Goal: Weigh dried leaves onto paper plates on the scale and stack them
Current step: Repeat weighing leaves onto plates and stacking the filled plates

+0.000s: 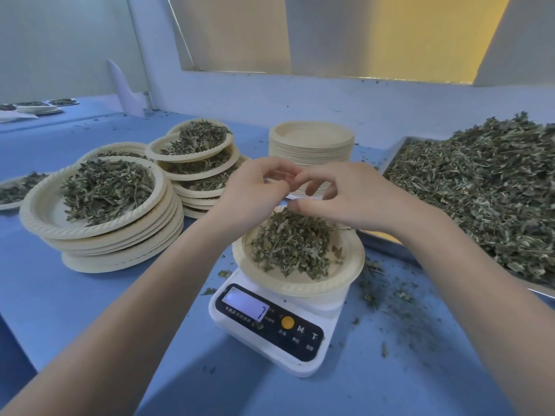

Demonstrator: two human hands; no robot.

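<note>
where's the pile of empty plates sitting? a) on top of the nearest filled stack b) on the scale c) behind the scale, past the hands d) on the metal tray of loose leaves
c: the stack of empty plates stands on the blue table beyond the scale, partly hidden by both hands, left of the tray of loose leaves; the scale carries a single plate with leaves.

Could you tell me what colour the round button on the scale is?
Orange-yellow button, on the scale's black panel, head view.

Single head view, looking down, close
</note>
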